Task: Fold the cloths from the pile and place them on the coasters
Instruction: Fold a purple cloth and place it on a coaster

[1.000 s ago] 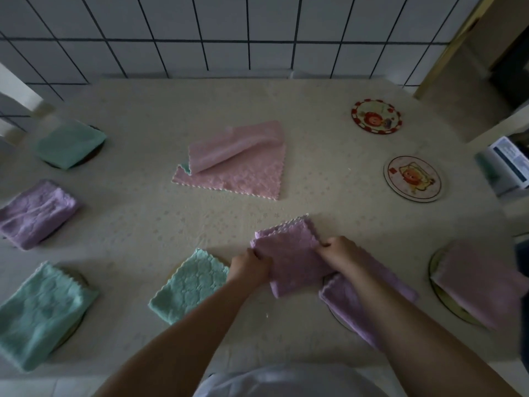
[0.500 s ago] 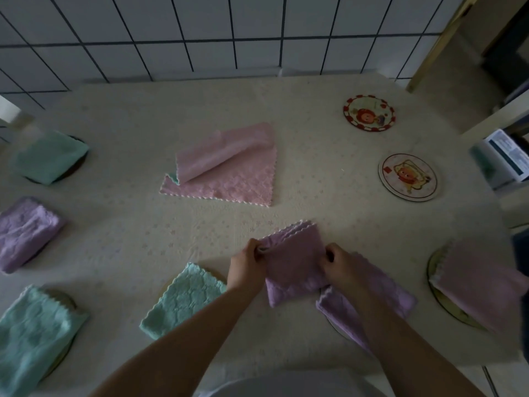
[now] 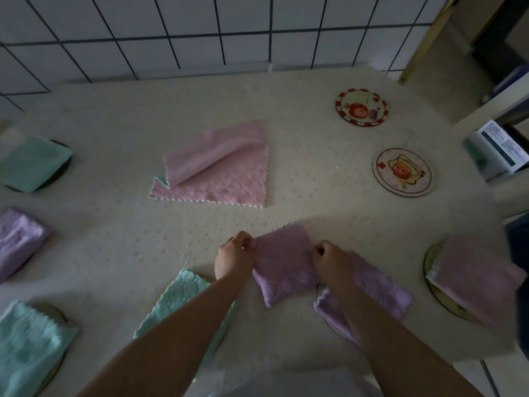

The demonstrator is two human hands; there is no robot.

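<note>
Purple cloth (image 3: 282, 262): folded, flat on the table (image 3: 315, 144), just nearer the person than the pile; long axis runs from the scalloped far corner back toward the person, tilted a little to the left.
Left hand (image 3: 233, 257): fingers curled, pinching the cloth's left edge.
Right hand (image 3: 329, 260): fingers curled, gripping the cloth's right edge.
Pile (image 3: 214, 170): pink cloth on top with one flap rolled over; a sliver of green shows at its left corner.
Bare coasters: red-rimmed coaster (image 3: 361, 106) far right of the pile; pale coaster (image 3: 403, 171) nearer the person than that one.
Second purple cloth (image 3: 372, 293): folded, partly under the right forearm, on what seems a coaster; the view is dim there.
Green cloth (image 3: 177, 302): folded, near the person, left of the held cloth.
</note>
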